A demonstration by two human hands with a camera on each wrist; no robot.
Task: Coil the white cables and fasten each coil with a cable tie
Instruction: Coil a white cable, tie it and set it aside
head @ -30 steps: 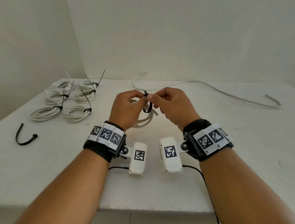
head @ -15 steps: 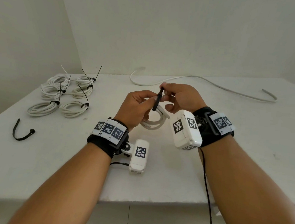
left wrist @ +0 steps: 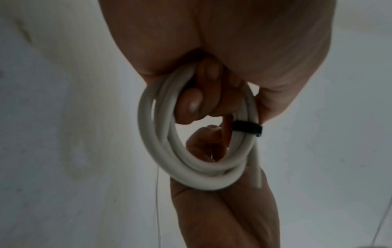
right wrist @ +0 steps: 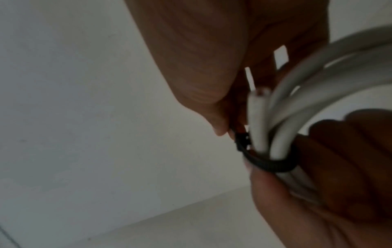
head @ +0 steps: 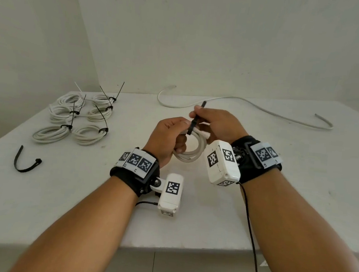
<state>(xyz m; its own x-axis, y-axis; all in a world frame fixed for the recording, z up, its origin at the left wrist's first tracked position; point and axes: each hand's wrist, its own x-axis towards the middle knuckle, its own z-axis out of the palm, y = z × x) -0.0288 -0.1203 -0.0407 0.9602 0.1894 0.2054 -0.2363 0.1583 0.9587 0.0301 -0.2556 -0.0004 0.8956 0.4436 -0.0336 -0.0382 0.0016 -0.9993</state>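
Five coils (head: 73, 118) lie tied; left hand (head: 167, 139) grips a sixth coil (head: 191, 150), right hand (head: 216, 124) pinches its tie (head: 195, 121); one cable (head: 252, 108) remains.

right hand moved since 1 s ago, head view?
Yes. The right hand has risen, drawing the cable tie tail up; its tip now reaches the uncoiled cable behind, where before both hands sat level below it.

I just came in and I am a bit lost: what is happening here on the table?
A person is bundling white cables. The left hand holds a coil; the right hand pulls the tail of a black tie looped around it. Five tied coils lie at the left, one loose cable at the back, and a spare tie nearby.
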